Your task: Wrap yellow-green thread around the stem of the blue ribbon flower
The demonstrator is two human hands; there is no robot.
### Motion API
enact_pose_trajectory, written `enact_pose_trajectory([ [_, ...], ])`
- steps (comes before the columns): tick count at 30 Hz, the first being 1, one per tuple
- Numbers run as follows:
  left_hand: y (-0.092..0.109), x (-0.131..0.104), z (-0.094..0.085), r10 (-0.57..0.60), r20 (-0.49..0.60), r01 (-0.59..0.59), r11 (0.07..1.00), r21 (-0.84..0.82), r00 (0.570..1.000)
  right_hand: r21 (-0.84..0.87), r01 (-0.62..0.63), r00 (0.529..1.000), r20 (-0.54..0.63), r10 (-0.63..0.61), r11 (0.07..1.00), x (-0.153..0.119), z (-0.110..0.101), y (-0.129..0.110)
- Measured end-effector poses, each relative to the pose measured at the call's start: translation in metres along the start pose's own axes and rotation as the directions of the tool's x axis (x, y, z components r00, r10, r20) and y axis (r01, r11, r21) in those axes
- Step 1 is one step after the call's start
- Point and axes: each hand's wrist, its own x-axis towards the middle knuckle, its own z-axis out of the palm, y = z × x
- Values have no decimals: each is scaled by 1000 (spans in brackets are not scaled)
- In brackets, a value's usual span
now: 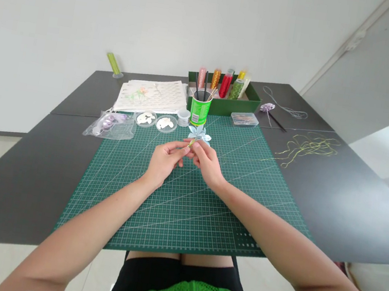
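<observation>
Pinching pretty delicately here: the left grip [167,160] and right grip [207,162] are both nearly closed, thumb to finger, on the slim green stem [191,143] of what looks like a pale blue flower [199,132]. The petals [193,133] show just beyond the fingertips, over the green mat [176,211] on the desk [353,215]; can't tell from here whether they touch it. My guess is it weighs next to nothing. Those petals look thin and easy to crease, so I'd hold it by the stem, right where the pinch is, and leave the petals alone. Stem's probably stiffer, maybe bendy like wire, so a light but steady pinch should do.

Now the containers, there's a bunch. Straight past the grip is a green can [202,113] with dark sticks [206,86] and thin pale sticks [212,94] poking out. Behind that and a bit to the grip's right, a dark green box [228,107] holds thread spools [225,86], pink, orange, red, green, yellow. Beyond the grip on the right there's also a flat clear case [245,123] with thin bits [245,118] inside I can't make out. Ahead and left of the grip, a round dish [145,126] and a second dish [165,131] hold white petal-like pieces [145,118], and a little tub [183,118] sits just beside the second dish, no idea what's in it. Farther left, a plastic bag [120,133] has something purple [108,123] in it.
</observation>
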Motion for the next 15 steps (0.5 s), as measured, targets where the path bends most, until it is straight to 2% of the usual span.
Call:
enact_pose_trajectory([
  [4, -1, -1, 2, -26, -6, 26, 1000, -4, 1000, 15, 32, 986, -166, -29, 999, -2, 3, 0],
  [6, -1, -1, 2, -32, -11, 32, 999, 1, 999, 29, 32, 979, -204, -26, 999, -3, 5, 1],
  [10, 1, -3, 3, -47, -36, 47, 999, 16, 998, 86, -38, 974, -219, 56, 996, -4, 9, 1],
  [15, 2, -4, 2, -64, -35, 65, 997, 46, 997, 189, -163, 963, -185, 198, 968, -5, 11, -5],
])
